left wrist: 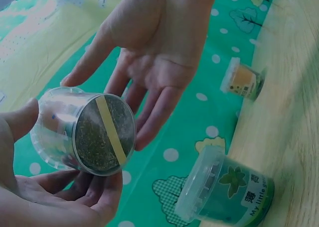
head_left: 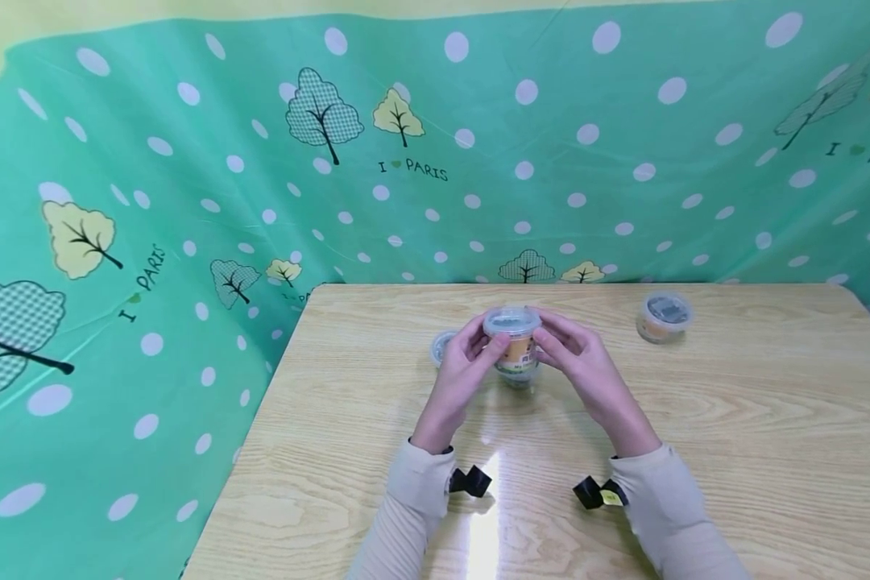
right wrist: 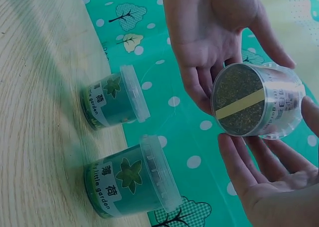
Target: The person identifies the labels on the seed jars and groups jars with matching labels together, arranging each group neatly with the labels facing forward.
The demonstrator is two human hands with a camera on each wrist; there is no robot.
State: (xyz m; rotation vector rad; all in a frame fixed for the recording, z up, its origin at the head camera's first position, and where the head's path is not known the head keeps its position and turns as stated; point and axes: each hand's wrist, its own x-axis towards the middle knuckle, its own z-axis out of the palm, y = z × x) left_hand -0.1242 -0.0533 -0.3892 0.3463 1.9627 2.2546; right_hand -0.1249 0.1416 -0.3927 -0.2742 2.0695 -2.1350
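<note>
Both hands hold a clear lidded plastic cup [head_left: 518,351] above the table. It has an orange label, and the wrist views show dark granular contents and a pale yellow strip across its base [left wrist: 102,135]. My left hand [head_left: 467,362] grips its left side, thumb on the front near the lid and fingers round behind. On the other side my right hand [head_left: 583,362] grips it the same way. Beyond it, two green-labelled lidded tubs, one nearer [right wrist: 130,179] and one farther [right wrist: 112,100] in the right wrist view, stand upright on the table.
An orange-labelled lidded cup [head_left: 663,317] stands at the table's back right. The light wood table [head_left: 319,419] meets a green dotted cloth [head_left: 420,217] along its back and left edges. Each wrist wears a black device [head_left: 471,481].
</note>
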